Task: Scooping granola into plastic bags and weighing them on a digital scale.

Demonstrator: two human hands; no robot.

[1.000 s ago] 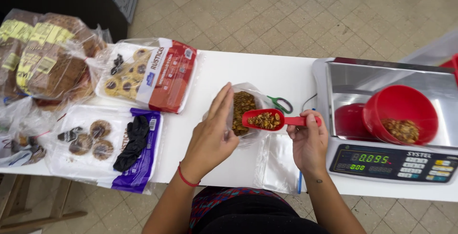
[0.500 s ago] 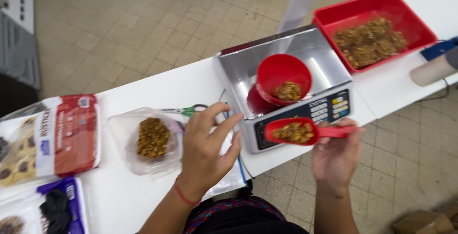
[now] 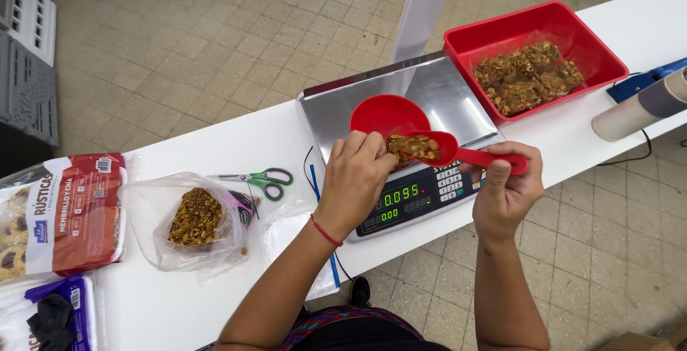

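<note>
**Scoop of granola held over the scale**

The right hand is closed on the red scoop handle. The left hand, fingers curled, touches the granola in it, above the red bowl on the scale.

Your scale's screen glows green on its dark front panel. At the table's left end lie a red-labelled biscuit pack, a purple-edged pack below it, and a clear bag of brown crumble.

Red scoop now over red bowl — left hand moved onto its contents.
</note>
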